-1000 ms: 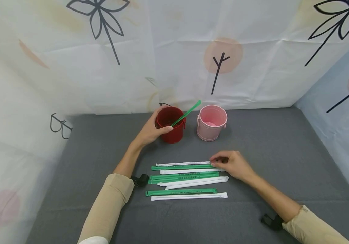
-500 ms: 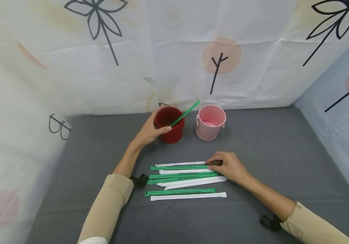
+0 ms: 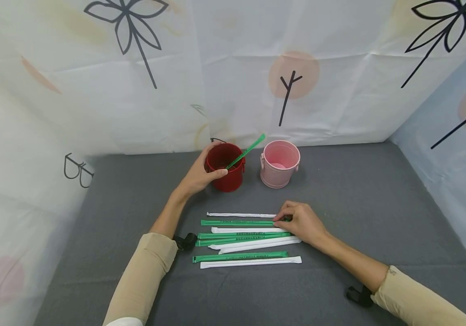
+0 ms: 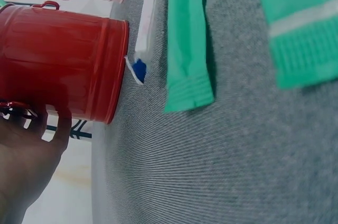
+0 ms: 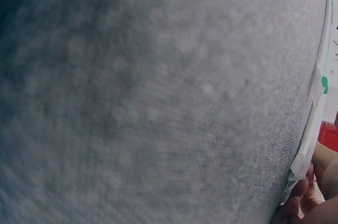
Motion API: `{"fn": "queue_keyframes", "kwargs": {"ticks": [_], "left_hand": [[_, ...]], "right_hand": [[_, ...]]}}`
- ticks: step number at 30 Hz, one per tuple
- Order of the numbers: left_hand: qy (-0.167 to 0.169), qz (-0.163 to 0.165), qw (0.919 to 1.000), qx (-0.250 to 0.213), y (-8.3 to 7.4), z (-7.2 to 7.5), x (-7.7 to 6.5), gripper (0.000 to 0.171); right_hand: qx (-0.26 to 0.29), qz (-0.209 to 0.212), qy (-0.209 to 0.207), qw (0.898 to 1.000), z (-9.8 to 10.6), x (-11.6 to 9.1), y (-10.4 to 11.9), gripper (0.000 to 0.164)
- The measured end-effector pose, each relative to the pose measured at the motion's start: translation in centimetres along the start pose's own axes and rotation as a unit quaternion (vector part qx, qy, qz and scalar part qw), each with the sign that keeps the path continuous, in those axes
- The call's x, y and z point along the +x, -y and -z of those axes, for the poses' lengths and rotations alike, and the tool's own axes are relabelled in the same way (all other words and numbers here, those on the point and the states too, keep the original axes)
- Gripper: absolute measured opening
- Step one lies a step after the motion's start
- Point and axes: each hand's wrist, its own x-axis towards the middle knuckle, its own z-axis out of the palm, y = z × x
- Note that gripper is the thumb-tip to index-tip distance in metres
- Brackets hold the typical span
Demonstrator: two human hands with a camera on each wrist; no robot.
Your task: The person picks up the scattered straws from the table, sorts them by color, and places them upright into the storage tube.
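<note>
My left hand (image 3: 198, 176) grips the red bucket (image 3: 230, 181), thumb at the near rim and fingers round its far left side. A green wrapped straw (image 3: 251, 149) leans in that bucket, its upper end sticking out to the right. My right hand (image 3: 304, 224) reaches the right ends of the row, thumb and forefinger pinching a green straw (image 3: 237, 222) near its end. Just beyond lies a thin white straw (image 3: 241, 214), its right end hidden behind the fingers. In the left wrist view, fingers (image 4: 63, 129) press against the red bucket's side.
A pink bucket (image 3: 277, 174) stands right of the red one. Nearer me, several green and white wrapped straws lie side by side, among them a white straw (image 3: 251, 262) in front. Patterned cloth (image 3: 233, 90) hangs behind the grey table surface (image 3: 359, 194).
My right hand has moved left along the straw ends. The thin white straw has shifted away from the green one, opening a gap. My left hand keeps its hold on the red bucket.
</note>
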Motion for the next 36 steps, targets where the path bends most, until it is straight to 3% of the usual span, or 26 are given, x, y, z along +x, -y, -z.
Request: {"fn": "queue_keyframes", "kwargs": {"ticks": [8, 15, 18, 21, 28, 36], "left_hand": [[0.003, -0.001, 1.0000, -0.002, 0.2, 0.1, 0.2, 0.079], [-0.002, -0.008, 1.0000, -0.005, 3.1, 0.6, 0.9, 0.081], [-0.003, -0.014, 0.9999, 0.000, 3.5, 0.6, 1.0, 0.080], [-0.003, -0.013, 0.9999, -0.001, 3.2, 0.6, 0.8, 0.080], [0.002, -0.001, 0.9999, -0.011, 0.4, 0.1, 0.0, 0.080], [0.006, -0.008, 0.9998, -0.017, 0.3, 0.0, 0.1, 0.079]], "right_hand": [[0.017, 0.005, -0.008, 1.000, 0.9, 0.1, 0.5, 0.008], [0.056, 0.008, -0.001, 0.998, 2.3, 0.5, 0.5, 0.013], [0.072, 0.007, 0.001, 0.997, 2.9, 0.7, 0.4, 0.014], [0.093, 0.003, -0.004, 0.996, 3.4, 1.0, 0.5, 0.013], [0.154, -0.034, -0.036, 0.987, 5.2, 1.6, 1.2, 0.012], [0.186, -0.049, -0.081, 0.978, 7.8, 2.5, 2.1, 0.015]]}}
